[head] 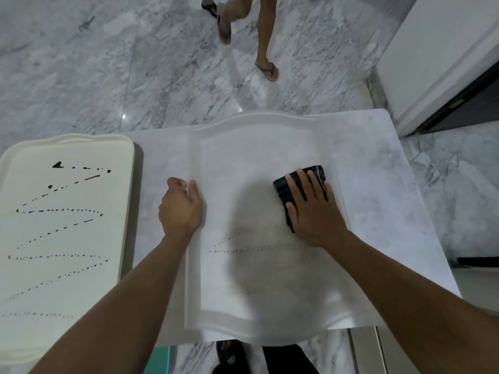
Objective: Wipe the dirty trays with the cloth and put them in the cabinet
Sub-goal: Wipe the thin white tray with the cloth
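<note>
A white tray (251, 147) lies in the middle of the marble table, with faint brown dotted smears across its lower half. My right hand (313, 209) presses flat on a black cloth (283, 184) at the tray's right side. My left hand (181, 203) grips the tray's left rim. A second, cream tray (64, 230) lies at the left, marked with dark zigzag lines of drops and streaks.
The small marble table (391, 190) ends just beyond the trays on every side. Another person's legs in sandals (266, 58) stand on the marble floor beyond it. A white cabinet (442, 58) with a dark gap stands at the far right.
</note>
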### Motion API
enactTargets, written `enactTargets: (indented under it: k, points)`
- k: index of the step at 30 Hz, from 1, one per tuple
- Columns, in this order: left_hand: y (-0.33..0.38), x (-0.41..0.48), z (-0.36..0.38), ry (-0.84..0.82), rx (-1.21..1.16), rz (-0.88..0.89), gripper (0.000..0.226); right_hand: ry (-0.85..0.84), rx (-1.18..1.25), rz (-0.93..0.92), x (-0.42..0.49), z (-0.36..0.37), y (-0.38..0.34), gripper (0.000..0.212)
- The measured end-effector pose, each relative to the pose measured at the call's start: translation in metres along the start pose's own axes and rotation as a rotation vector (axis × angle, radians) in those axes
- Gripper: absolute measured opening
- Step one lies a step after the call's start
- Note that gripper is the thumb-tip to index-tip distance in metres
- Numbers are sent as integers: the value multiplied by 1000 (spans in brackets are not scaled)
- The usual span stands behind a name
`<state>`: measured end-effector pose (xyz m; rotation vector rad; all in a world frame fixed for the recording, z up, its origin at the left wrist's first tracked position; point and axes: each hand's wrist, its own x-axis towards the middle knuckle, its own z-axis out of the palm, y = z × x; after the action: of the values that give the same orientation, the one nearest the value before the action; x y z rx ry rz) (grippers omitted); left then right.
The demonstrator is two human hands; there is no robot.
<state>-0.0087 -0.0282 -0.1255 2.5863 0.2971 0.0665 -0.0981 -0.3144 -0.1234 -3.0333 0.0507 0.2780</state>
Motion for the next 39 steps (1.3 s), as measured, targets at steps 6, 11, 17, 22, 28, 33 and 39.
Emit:
enactTargets:
  k: [6,11,17,22,28,33,39]
  points:
    - [-34,-60,-27,-219,-79,198,48,12,-33,8,0,-2,-3,63]
    - [-44,-76,-23,-66,-163,92,34,60,-46,37,-4,7,-29,63]
    - [-47,-75,-20,-95,-179,82,36,35,38,-48,-12,18,-117,65]
    - [-53,-70,-17,-126,-219,119,37,11,126,-132,-22,24,-197,72]
    - [-56,-64,-13,-197,-209,83,37,2,114,-180,-22,24,-188,69]
    - [-50,-65,-16,-185,-144,42,32,-6,37,-225,-44,21,-140,63]
    - [-46,-67,-15,-178,-137,28,36,-66,17,-8,-95,13,-23,63]
